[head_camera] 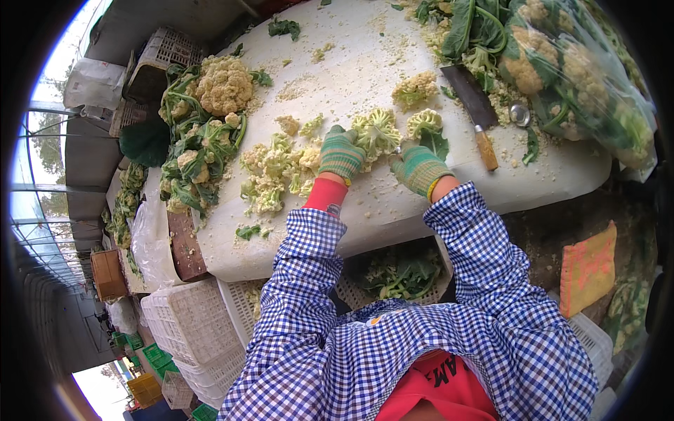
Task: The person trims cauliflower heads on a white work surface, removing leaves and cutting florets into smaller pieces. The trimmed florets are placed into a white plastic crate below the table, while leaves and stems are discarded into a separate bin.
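My left hand (341,153), in a green and tan striped knit glove, grips the left side of a cut cauliflower piece (377,131). At the piece's right edge, my right hand (420,167), gloved alike, is closed around a small metal tool that is mostly hidden. Left of my left hand lies a pile of cut cauliflower florets (274,168). A floret with a green leaf (436,143) sits just beyond my right hand, and another floret chunk (415,89) lies farther back. To the right rests a cleaver (471,97) with a wooden handle.
Whole cauliflowers with leaves (224,87) are heaped at the left of the white-covered table (347,73). A clear plastic bag of cauliflowers (579,73) stands at right, near a round metal object (520,113). Below the edge are a crate of leaves (405,273) and stacked white crates (189,321).
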Available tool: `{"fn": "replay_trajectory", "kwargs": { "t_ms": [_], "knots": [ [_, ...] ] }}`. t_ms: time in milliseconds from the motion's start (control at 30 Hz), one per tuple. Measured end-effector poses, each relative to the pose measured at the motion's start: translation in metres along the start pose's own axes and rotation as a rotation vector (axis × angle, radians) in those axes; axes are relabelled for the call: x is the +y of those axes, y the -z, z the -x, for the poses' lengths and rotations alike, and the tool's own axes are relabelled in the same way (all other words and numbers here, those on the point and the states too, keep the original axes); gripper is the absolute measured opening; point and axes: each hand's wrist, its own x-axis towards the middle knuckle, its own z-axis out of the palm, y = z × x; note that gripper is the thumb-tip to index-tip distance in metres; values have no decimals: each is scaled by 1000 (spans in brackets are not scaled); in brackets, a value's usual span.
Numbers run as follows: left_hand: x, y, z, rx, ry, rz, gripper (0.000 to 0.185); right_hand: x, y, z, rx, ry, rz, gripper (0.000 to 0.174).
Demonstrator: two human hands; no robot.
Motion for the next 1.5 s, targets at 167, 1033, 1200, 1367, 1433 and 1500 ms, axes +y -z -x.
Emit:
{"fn": "replay_trajectory", "kwargs": {
  "t_ms": [167, 1033, 1200, 1367, 1433, 1500],
  "knots": [
    [-1, -2, 2, -5, -4, -10, 26, 11, -12, -20, -13, 38, -2, 49],
    [25, 4, 12, -151, 192, -298, 41, 24, -62, -37, -52, 91, -231, 46],
    [18, 4, 12, -131, 151, -292, 37, 29, -56, -48, 53, 68, 29, 52],
    [0, 5, 5, -84, 81, -235, 33, 14, -9, -18, 103, 44, 19, 52],
    [-3, 1, 2, -74, 69, -218, 32, 15, -11, -14, 160, 149, -60, 52],
    [-5, -2, 2, -55, 43, -217, 30, 12, -9, -11, 107, 214, -78, 55]
  ]
}}
